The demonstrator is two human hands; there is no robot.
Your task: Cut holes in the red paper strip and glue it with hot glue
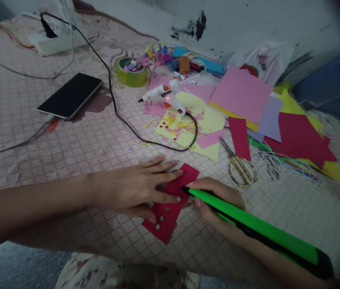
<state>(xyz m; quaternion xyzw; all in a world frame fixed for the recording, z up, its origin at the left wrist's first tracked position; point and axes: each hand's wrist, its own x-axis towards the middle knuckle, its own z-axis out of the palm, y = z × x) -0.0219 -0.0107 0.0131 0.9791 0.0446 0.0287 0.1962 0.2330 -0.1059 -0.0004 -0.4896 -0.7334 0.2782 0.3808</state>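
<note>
A strip of red craft paper (170, 226) lies slantwise on the patterned tablecloth, with several small round holes near its lower end. My left hand (136, 184) rests flat on it, fingers spread, holding it against the cloth. From the right, my right hand (218, 194) grips a green and black hole punch (263, 222), whose long handle reaches back along my forearm. Its black jaw end is at the strip's right edge, close to my left fingertips. Whether the jaws are round the paper I cannot tell.
Behind my hands lie gold-handled scissors (239, 166) and a white glue gun (164, 94) with its red light lit, on yellow paper (209, 116). Coloured sheets (242, 92), white string (269, 164), a tape roll (130, 72), a phone (70, 96) and a power strip (55, 42) surround them. A black cable (128, 126) crosses the cloth.
</note>
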